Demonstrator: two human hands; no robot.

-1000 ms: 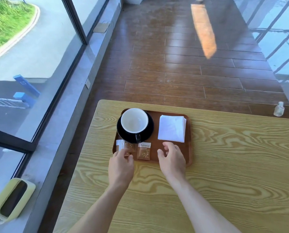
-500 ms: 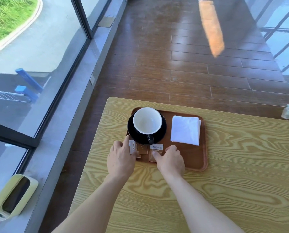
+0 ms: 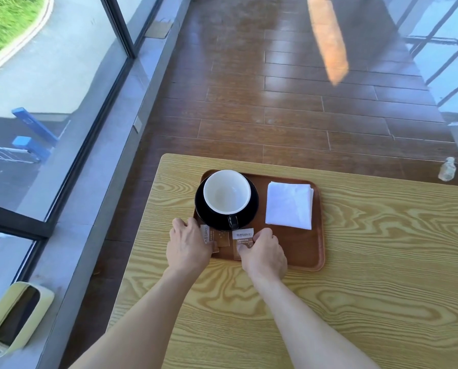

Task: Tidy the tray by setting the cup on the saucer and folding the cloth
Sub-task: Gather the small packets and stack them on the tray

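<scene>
A yellow wooden table (image 3: pixel 355 275) fills the lower right of the view, its near and right edges cut off by the frame. On its far left part lies a brown tray (image 3: pixel 302 249); both hands cover part of its near rim. A black saucer (image 3: pixel 204 214) sits in the tray's far left corner, and the white cup (image 3: pixel 227 191) stands upright on it, empty, its dark handle pointing toward the person. To the right of the saucer, apart from it, a white cloth (image 3: pixel 289 205) lies folded into a square on the tray.

The left hand (image 3: pixel 188 249) rests at the tray's near left edge, fingers curled over a small brown packet (image 3: pixel 219 237); whether it pinches the packet or only presses on it cannot be told, since the fingertips are hidden. The right hand (image 3: pixel 263 255) pinches a second packet (image 3: pixel 242 237) between thumb and curled fingers, hiding its lower half. The print on both labels is too small to read.

Past the table's far right edge, a small clear bottle (image 3: pixel 447 169) appears blurred against the floor.
</scene>
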